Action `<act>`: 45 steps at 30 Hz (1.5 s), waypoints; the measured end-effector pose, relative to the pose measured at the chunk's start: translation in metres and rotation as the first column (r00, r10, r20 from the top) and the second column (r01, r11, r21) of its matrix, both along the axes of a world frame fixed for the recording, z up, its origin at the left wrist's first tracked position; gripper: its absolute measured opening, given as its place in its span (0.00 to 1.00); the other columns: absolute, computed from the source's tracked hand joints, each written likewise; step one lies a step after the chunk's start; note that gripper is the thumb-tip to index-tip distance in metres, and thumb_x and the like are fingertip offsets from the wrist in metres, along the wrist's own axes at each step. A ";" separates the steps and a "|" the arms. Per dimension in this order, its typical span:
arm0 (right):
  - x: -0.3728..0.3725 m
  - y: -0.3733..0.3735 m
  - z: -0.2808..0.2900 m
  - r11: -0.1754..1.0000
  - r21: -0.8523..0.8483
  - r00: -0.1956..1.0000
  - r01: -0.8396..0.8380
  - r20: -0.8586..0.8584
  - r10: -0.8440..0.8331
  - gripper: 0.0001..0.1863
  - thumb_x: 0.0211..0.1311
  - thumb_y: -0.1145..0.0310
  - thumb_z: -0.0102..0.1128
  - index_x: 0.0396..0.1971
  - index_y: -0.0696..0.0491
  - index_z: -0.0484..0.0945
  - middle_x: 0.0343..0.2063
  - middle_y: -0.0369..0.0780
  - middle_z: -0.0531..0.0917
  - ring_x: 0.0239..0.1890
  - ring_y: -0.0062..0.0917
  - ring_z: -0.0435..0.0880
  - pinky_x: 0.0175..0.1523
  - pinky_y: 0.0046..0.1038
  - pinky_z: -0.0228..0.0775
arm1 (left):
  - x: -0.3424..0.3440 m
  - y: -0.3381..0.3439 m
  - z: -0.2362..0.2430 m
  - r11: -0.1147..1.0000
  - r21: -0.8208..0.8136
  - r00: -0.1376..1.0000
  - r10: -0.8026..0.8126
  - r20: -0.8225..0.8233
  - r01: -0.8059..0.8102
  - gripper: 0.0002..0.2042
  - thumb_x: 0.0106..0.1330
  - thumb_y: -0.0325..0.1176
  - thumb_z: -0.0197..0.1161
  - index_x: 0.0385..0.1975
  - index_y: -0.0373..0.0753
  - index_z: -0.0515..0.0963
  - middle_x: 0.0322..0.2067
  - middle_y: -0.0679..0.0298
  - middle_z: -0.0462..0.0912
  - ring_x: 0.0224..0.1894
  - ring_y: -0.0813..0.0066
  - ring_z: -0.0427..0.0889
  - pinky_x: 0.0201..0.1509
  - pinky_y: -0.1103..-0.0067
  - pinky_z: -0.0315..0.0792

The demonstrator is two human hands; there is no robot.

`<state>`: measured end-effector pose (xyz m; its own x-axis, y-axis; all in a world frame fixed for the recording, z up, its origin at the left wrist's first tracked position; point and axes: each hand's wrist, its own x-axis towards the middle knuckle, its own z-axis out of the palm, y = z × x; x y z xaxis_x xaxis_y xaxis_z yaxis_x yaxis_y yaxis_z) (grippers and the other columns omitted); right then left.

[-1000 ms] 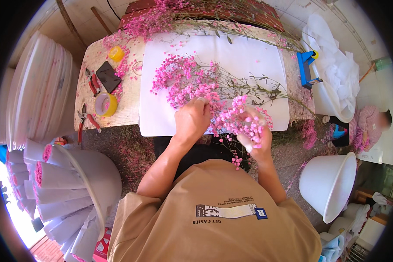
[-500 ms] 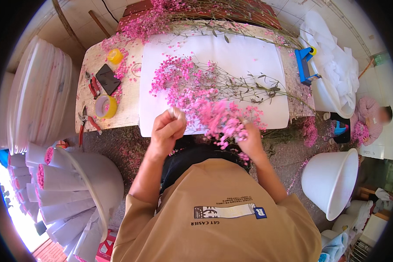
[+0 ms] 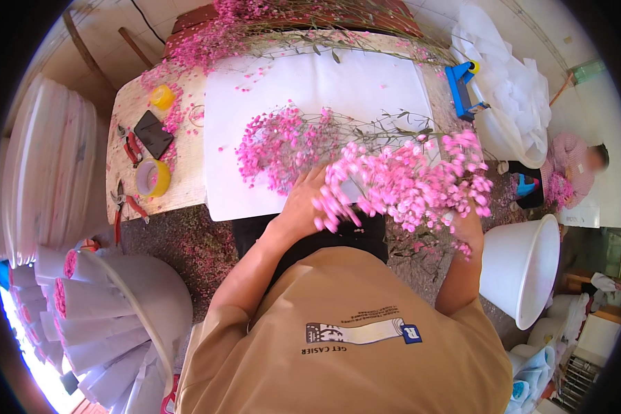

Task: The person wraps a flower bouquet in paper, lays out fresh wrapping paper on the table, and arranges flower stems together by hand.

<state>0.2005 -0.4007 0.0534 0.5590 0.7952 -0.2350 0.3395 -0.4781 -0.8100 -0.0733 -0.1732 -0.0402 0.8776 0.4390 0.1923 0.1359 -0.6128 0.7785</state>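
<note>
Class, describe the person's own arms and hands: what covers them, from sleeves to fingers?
Loose, short tan-brown sleeves cover the upper arms, with no marking visible on them. Both forearms are bare. The left hand wears no glove, and its wrist shows no watch. The right hand is partly hidden; blur obscures anything worn on its fingers.

A tan shirt [image 3: 366,369] has short sleeves [image 3: 229,324] and a white-and-blue front print [image 3: 362,332]; black trousers [image 3: 366,234] show beyond its hem.
</note>
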 end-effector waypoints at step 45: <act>-0.078 0.044 -0.097 0.841 0.196 0.830 -0.504 -0.159 0.535 0.28 0.57 0.67 0.72 0.58 0.58 0.76 0.51 0.40 0.85 0.49 0.26 0.84 0.57 0.30 0.76 | -0.018 0.006 0.008 0.103 -0.870 0.798 0.358 0.484 0.482 0.37 0.59 0.39 0.66 0.69 0.33 0.64 0.62 0.52 0.76 0.62 0.60 0.77 0.64 0.67 0.72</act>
<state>0.1223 -0.3565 -0.0439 0.0067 0.9870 -0.1603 0.3295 -0.1536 -0.9316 -0.0913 -0.1668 -0.0323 0.8423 0.5384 0.0257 -0.4684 0.7077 0.5289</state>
